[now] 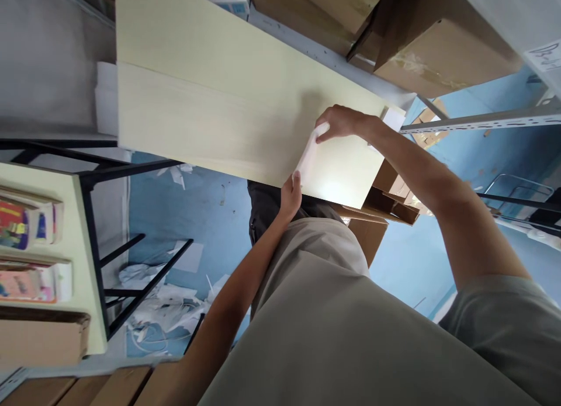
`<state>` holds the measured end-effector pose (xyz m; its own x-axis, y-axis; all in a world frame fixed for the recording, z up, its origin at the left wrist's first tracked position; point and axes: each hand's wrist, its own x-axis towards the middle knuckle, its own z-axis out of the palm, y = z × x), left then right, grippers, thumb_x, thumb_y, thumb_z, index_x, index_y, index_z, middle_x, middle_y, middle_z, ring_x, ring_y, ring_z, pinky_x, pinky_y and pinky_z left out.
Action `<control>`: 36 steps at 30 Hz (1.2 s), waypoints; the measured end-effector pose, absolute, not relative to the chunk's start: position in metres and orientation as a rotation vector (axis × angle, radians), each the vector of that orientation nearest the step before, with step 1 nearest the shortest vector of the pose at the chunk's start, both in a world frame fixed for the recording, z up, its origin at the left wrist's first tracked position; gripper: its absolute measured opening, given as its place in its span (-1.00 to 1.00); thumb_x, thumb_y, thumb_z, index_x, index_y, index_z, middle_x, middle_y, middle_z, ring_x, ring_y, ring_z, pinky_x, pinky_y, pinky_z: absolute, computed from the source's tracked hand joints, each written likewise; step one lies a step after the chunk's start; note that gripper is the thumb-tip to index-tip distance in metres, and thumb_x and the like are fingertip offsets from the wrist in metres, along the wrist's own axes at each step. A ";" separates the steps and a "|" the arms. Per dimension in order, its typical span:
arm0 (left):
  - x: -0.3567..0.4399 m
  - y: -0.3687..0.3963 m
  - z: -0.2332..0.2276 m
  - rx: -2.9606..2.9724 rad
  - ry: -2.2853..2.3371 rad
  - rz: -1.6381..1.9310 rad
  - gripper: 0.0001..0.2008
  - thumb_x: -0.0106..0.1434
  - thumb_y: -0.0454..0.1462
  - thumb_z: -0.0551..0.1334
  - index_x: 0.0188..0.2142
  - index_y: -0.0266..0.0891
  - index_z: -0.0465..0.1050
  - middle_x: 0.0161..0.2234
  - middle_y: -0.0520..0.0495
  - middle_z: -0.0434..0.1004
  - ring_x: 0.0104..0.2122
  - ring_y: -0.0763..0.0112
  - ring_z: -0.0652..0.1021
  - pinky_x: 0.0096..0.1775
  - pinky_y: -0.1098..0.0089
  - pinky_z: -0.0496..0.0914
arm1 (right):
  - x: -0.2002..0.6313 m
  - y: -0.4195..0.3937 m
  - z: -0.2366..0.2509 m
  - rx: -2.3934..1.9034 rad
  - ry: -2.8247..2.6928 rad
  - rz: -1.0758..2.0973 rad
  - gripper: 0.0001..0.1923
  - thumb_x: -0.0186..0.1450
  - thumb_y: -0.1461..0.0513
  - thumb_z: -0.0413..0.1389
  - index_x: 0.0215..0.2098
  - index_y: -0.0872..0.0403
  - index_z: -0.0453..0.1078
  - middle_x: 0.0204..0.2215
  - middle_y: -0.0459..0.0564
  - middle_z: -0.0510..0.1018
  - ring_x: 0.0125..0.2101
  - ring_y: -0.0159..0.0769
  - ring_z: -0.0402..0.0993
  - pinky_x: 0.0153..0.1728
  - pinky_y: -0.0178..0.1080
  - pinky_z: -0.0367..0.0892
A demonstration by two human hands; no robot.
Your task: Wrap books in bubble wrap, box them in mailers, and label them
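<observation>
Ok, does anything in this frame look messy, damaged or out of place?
Yes. Torn white paper scraps and wrapping lie scattered over the blue floor beneath the black metal table frame. Otherwise both hands, left hand and right hand, pinch a white strip on the pale yellow wooden board, which shows no damage.

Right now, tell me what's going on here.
A person holds a small white sheet against a long pale board. The right hand pinches its upper end, and the left hand holds its lower end at the board's near edge. Cardboard boxes sit beyond, and paper scraps litter the blue floor.
</observation>
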<state>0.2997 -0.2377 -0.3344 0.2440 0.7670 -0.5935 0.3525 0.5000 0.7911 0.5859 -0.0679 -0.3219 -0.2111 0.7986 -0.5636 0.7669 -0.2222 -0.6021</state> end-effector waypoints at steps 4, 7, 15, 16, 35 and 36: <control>0.295 -0.223 -0.349 0.692 1.478 0.330 -0.42 0.73 0.09 0.01 0.10 -0.31 0.63 -0.17 -0.22 0.79 -0.01 0.16 0.81 0.17 0.17 0.69 | 0.573 -0.061 -0.337 -1.981 -1.860 1.426 -0.49 0.40 -0.17 0.46 -0.10 0.12 0.71 -0.16 0.05 0.71 0.02 0.06 0.67 0.21 0.12 0.55; 0.293 -0.211 -0.353 0.680 1.475 0.231 -0.51 0.68 0.03 0.17 -0.17 -0.30 0.65 -0.31 -0.22 0.78 -0.08 0.11 0.83 0.12 0.16 0.71 | 0.561 -0.060 -0.344 -2.010 -1.908 1.371 -0.64 0.47 -0.03 0.41 -0.16 0.11 0.69 -0.19 0.04 0.71 0.00 0.02 0.67 0.22 0.11 0.54; 0.258 -0.172 -0.338 1.113 1.331 -0.306 -0.55 0.60 -0.06 0.28 -0.42 -0.19 0.58 -0.38 -0.22 0.76 -0.33 0.06 0.77 -0.12 0.15 0.64 | 0.531 -0.083 -0.360 -2.236 -1.752 1.041 -0.73 0.55 0.05 0.25 -0.01 0.07 0.64 -0.02 0.16 0.75 0.15 0.10 0.61 0.38 0.24 0.44; 0.252 -0.162 -0.338 1.264 1.375 -0.233 -0.61 0.59 -0.10 0.31 -0.38 -0.18 0.61 -0.35 -0.21 0.76 -0.26 0.04 0.78 -0.06 0.15 0.63 | 0.528 -0.091 -0.358 -2.265 -1.691 0.978 -0.70 0.58 0.05 0.20 0.07 0.07 0.61 0.06 0.20 0.73 0.19 0.10 0.60 0.39 0.23 0.43; 0.294 -0.086 -0.303 1.735 1.319 0.039 -0.59 0.29 -0.48 0.34 0.11 -0.23 0.57 0.11 -0.30 0.71 -0.05 0.15 0.78 0.06 0.14 0.71 | 0.461 -0.197 -0.278 -2.351 -1.143 1.072 -0.34 0.52 0.20 0.11 0.57 -0.04 0.25 0.29 0.35 0.54 0.22 0.23 0.65 0.19 0.20 0.64; 0.303 -0.080 -0.290 1.776 1.276 0.097 -0.62 0.34 -0.46 0.33 0.12 -0.23 0.57 0.14 -0.32 0.70 -0.03 0.15 0.78 0.07 0.14 0.71 | 0.467 -0.196 -0.263 -2.311 -1.180 0.992 -0.33 0.54 0.16 0.10 0.59 -0.04 0.23 0.30 0.36 0.53 0.26 0.24 0.61 0.20 0.21 0.65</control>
